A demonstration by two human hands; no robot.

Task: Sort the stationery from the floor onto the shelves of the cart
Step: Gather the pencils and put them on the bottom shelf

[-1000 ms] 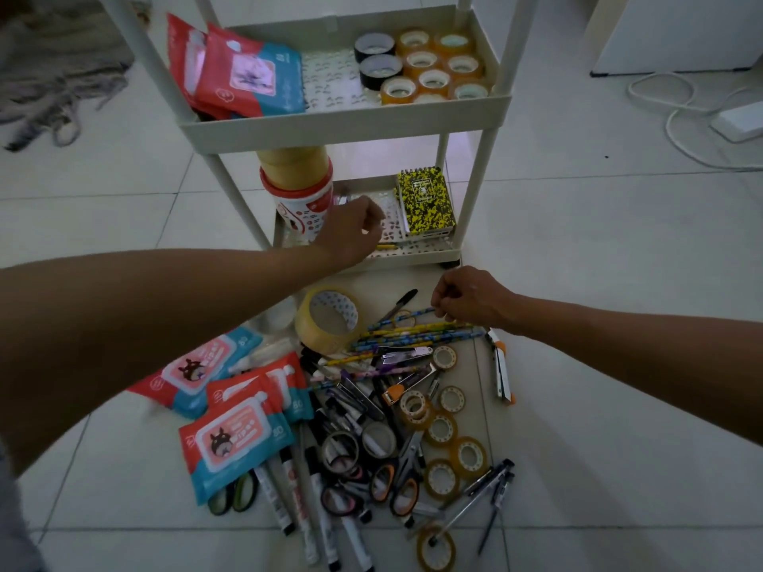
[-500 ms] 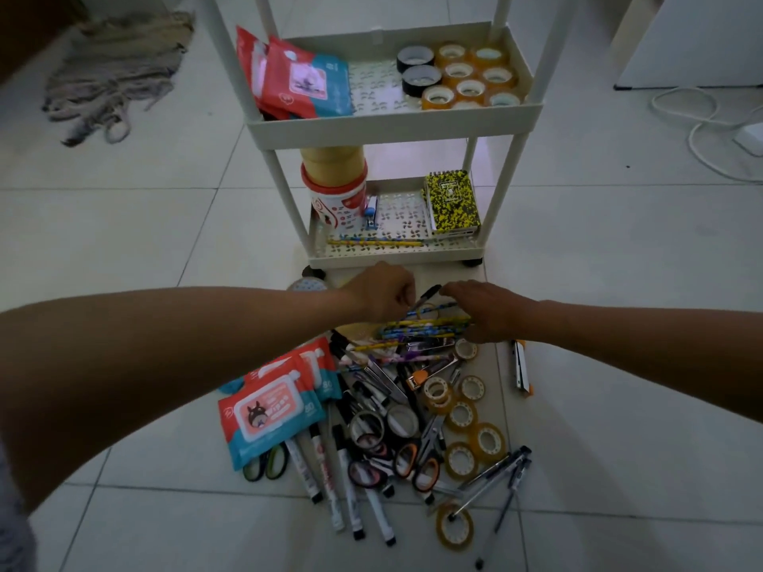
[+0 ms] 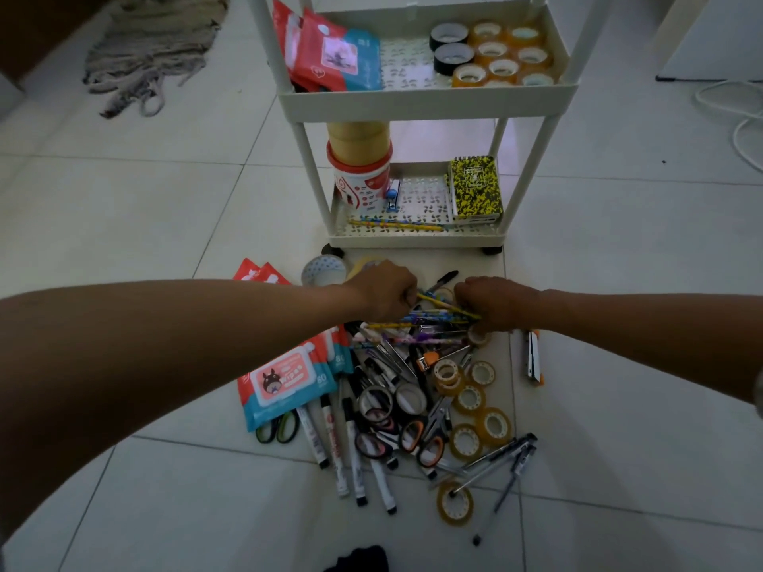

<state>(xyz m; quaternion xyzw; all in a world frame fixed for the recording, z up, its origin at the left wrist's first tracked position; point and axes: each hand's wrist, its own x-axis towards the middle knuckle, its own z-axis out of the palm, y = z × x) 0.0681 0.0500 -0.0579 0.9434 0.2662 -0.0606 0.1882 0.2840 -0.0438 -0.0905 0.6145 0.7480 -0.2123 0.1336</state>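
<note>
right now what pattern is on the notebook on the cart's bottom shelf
Yellow with black speckles, a camouflage-like print on the notebook; the head view shows it.

A room in a home, we think.
We see a pale tiled floor (image 3: 165,208), a frayed rug (image 3: 152,55), a white cable (image 3: 739,117) and a plastic cart (image 3: 425,99).
</note>
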